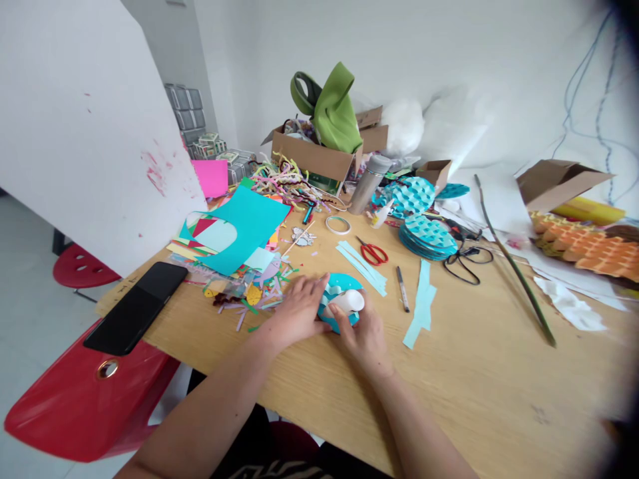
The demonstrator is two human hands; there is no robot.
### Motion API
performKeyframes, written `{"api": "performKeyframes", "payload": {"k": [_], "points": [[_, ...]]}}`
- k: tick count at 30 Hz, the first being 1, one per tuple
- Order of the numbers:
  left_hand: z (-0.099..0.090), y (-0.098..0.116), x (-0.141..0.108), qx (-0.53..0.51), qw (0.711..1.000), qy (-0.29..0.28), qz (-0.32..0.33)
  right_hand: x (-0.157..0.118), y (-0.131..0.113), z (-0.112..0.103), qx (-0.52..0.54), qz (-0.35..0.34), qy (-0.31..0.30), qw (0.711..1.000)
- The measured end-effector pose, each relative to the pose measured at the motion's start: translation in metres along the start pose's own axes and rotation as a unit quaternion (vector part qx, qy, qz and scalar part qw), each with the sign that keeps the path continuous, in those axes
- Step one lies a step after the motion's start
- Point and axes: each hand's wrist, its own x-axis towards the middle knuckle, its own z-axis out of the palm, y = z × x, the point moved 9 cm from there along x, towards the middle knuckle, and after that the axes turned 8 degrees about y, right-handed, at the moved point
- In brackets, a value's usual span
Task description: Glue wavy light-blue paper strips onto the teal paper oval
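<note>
My right hand (368,339) is closed around a white glue bottle (353,301), tilted with its base toward me, over a blue paper disc (344,281). Small pale dots show on the disc's far part, and a wavy light-blue paper strip lies across its left side. With its fingers along the disc's left edge and the thumb at the near edge, my left hand (298,307) holds the disc against the table. The bottle's tip is hidden. Pale-blue paper strips (362,267), red-handled scissors (372,251) and a pen (402,289) lie just beyond and to the right.
Turquoise card sheets (249,223) and paper scraps lie left, near a black phone (137,306). Behind stand a cardboard box (312,154), a grey flask (369,183) and a stack of blue wavy-paper discs (426,239). A green stem (514,263) lies right. A red chair (84,392) stands left.
</note>
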Motion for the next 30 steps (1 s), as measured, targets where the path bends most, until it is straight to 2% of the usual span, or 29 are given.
{"api": "performKeyframes", "payload": {"k": [14,18,24,30], "points": [[0.0,0.003,0.001,0.005,1.0,-0.003,0.004,0.0,0.001,-0.002,0.004,0.009,0.011,1.0],[0.0,0.003,0.001,0.016,1.0,-0.004,0.001,0.001,0.005,-0.007,0.023,0.048,0.025,0.998],[0.001,0.0,0.002,0.03,0.999,-0.015,-0.016,0.003,0.028,-0.036,0.058,0.124,0.067,0.988],[0.0,0.001,0.002,0.057,0.998,-0.025,-0.001,-0.009,0.051,-0.075,0.022,0.126,0.109,0.986]]}}
